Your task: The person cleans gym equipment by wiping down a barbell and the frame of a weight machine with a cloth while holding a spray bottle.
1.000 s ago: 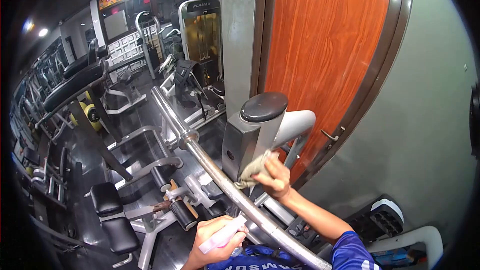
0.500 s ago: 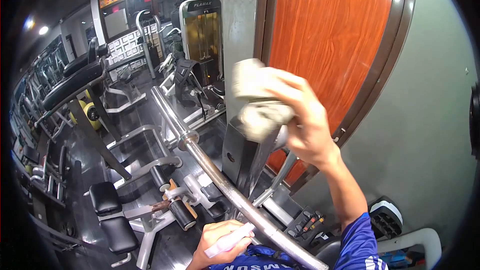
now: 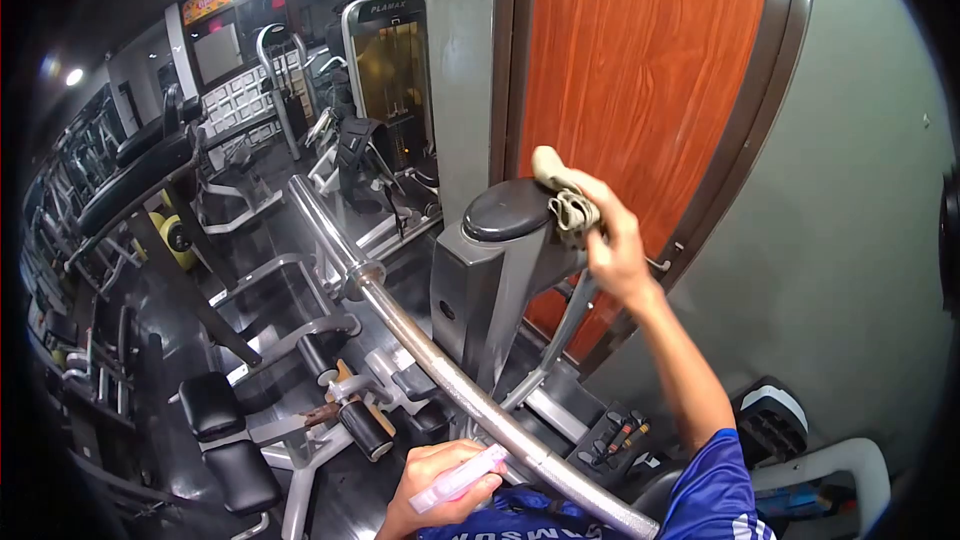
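My right hand (image 3: 613, 252) is closed around a folded beige cloth (image 3: 572, 208). The cloth lies at the right edge of a round black pad (image 3: 508, 210), which caps a grey machine post (image 3: 470, 285). Low in the view, my left hand (image 3: 437, 488) grips a small, clear pinkish bottle (image 3: 458, 480); its far end is partly covered by the fingers. Just past that hand, a long metal barbell (image 3: 440, 368) runs diagonally across the view, and I cannot tell whether the hand touches it.
A reddish wooden door (image 3: 640, 70) and a grey wall (image 3: 850, 220) stand to the right. Black padded seats (image 3: 238, 475) and foam rollers (image 3: 365, 428) are at lower left. A weight machine (image 3: 390, 80) stands behind, with more gym equipment to the left.
My right hand has brought the cloth down and slightly right, uncovering the round black pad. The left hand keeps its grip on the bottle. The view has shifted slightly.
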The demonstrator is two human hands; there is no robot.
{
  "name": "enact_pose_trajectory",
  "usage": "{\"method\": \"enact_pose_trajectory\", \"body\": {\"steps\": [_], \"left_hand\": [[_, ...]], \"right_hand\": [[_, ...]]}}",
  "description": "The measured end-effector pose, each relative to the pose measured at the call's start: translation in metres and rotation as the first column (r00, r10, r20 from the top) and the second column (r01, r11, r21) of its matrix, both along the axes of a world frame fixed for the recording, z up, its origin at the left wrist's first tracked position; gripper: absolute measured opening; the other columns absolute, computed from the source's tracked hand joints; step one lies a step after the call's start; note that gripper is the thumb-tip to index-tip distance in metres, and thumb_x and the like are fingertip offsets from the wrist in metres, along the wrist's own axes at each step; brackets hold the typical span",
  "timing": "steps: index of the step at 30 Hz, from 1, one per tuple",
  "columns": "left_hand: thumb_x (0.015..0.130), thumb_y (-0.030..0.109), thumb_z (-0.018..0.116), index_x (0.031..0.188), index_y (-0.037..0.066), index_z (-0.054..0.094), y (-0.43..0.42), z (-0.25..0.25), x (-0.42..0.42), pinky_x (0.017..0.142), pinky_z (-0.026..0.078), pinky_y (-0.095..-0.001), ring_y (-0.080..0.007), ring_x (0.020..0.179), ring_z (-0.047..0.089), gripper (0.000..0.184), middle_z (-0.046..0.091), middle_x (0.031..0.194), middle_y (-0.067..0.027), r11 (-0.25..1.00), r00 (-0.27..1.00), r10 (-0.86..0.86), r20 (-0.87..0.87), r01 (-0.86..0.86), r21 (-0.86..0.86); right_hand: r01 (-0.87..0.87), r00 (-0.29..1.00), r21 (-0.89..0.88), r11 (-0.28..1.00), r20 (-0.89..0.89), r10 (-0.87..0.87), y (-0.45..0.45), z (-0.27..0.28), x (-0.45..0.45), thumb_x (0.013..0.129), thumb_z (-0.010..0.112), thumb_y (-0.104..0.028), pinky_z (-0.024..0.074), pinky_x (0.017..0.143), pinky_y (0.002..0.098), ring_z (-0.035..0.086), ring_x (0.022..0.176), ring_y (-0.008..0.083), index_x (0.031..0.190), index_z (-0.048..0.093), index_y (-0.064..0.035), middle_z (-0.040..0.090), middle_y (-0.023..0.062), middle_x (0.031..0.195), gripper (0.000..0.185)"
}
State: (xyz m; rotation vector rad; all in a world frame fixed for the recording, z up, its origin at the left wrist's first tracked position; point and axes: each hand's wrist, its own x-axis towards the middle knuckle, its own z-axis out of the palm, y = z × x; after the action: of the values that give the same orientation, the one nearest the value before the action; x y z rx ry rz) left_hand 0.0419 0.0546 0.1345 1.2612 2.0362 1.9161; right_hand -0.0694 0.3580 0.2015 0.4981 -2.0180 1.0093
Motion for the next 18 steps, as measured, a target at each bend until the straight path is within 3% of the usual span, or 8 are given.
{"method": "enact_pose_trajectory", "body": {"steps": [1, 3, 5, 7, 11, 14, 17, 18], "left_hand": [[0.074, -0.001, 0.068, 0.082, -0.005, 0.064, 0.000, -0.001, 0.002, 0.062, 0.056, -0.0298, -0.0217, 0.067, 0.070, 0.010, 0.070, 0.077, -0.0136, 1.000, 1.000, -0.003, -0.010, 0.003, 0.004], [0.074, -0.002, 0.068, 0.082, -0.004, 0.063, 0.003, -0.003, 0.004, 0.062, 0.056, -0.0298, -0.0215, 0.067, 0.069, 0.010, 0.070, 0.076, -0.0131, 1.000, 0.999, -0.009, -0.033, 0.010, 0.015], [0.074, -0.002, 0.068, 0.082, -0.004, 0.063, 0.004, -0.004, 0.004, 0.062, 0.056, -0.0297, -0.0213, 0.067, 0.069, 0.010, 0.070, 0.076, -0.0128, 1.000, 1.000, -0.010, -0.029, 0.010, 0.008], [0.074, -0.002, 0.068, 0.082, -0.004, 0.063, 0.004, -0.004, 0.006, 0.062, 0.056, -0.0296, -0.0213, 0.067, 0.069, 0.010, 0.070, 0.076, -0.0127, 1.000, 0.999, -0.011, -0.031, 0.011, 0.002], [0.074, -0.002, 0.068, 0.083, -0.003, 0.063, 0.000, -0.003, 0.012, 0.062, 0.056, -0.0292, -0.0210, 0.066, 0.070, 0.010, 0.070, 0.077, -0.0129, 1.000, 1.000, 0.005, -0.016, -0.005, 0.004], [0.075, -0.001, 0.068, 0.084, -0.003, 0.063, -0.009, -0.006, 0.014, 0.061, 0.056, -0.0291, -0.0205, 0.064, 0.070, 0.010, 0.070, 0.078, -0.0138, 1.000, 1.000, 0.018, 0.024, -0.018, 0.013], [0.075, -0.001, 0.068, 0.084, -0.003, 0.063, -0.012, -0.012, 0.014, 0.060, 0.056, -0.0291, -0.0204, 0.063, 0.070, 0.010, 0.070, 0.078, -0.0153, 0.998, 0.997, 0.055, 0.061, -0.057, 0.027], [0.075, -0.001, 0.068, 0.084, -0.003, 0.063, -0.012, -0.014, 0.014, 0.060, 0.057, -0.0291, -0.0204, 0.063, 0.070, 0.010, 0.070, 0.078, -0.0159, 0.997, 0.995, 0.070, 0.071, -0.073, 0.033]], "right_hand": [[0.071, 0.997, -0.113, 0.991, -0.019, -0.073, -0.008, -0.025, 0.001, 0.065, 0.044, 0.019, 0.0436, 0.102, 0.0379, 0.056, 0.118, 0.0347, 0.121, 0.060, -0.0033, 0.060, 0.0185, 0.121, 0.063], [0.174, 0.926, 0.111, 0.978, -0.358, -0.124, -0.022, -0.087, 0.010, 0.065, 0.054, 0.015, 0.0480, 0.097, 0.0402, 0.059, 0.112, 0.0369, 0.117, 0.063, -0.0067, 0.060, 0.0172, 0.117, 0.057], [0.028, 0.926, 0.260, 0.965, -0.371, 0.073, -0.038, -0.110, 0.020, 0.067, 0.068, 0.002, 0.0529, 0.090, 0.0432, 0.061, 0.105, 0.0382, 0.113, 0.065, -0.0112, 0.061, 0.0145, 0.115, 0.048], [0.076, 0.955, 0.405, 0.911, -0.293, 0.051, -0.045, -0.143, 0.037, 0.068, 0.070, -0.012, 0.0551, 0.088, 0.0418, 0.062, 0.105, 0.0357, 0.109, 0.068, -0.0164, 0.060, 0.0120, 0.116, 0.042], [0.026, 0.944, 0.714, 0.700, -0.247, 0.217, -0.023, -0.165, 0.044, 0.074, 0.067, -0.016, 0.0551, 0.093, 0.0361, 0.060, 0.113, 0.0267, 0.118, 0.063, -0.0226, 0.058, 0.0066, 0.127, 0.045], [0.023, 0.911, 0.689, 0.724, -0.312, 0.268, -0.004, -0.136, 0.039, 0.074, 0.070, -0.013, 0.0567, 0.090, 0.0372, 0.062, 0.110, 0.0276, 0.115, 0.064, -0.0220, 0.059, 0.0069, 0.123, 0.043], [0.074, 0.849, 0.504, 0.861, -0.484, 0.211, 0.001, -0.089, 0.033, 0.068, 0.078, -0.014, 0.0581, 0.087, 0.0437, 0.062, 0.105, 0.0335, 0.110, 0.064, -0.0179, 0.060, 0.0111, 0.118, 0.044], [0.117, 0.791, 0.347, 0.930, -0.599, 0.124, -0.007, -0.072, 0.027, 0.067, 0.079, -0.016, 0.0577, 0.085, 0.0440, 0.062, 0.104, 0.0345, 0.109, 0.065, -0.0154, 0.058, 0.0131, 0.118, 0.044]]}}
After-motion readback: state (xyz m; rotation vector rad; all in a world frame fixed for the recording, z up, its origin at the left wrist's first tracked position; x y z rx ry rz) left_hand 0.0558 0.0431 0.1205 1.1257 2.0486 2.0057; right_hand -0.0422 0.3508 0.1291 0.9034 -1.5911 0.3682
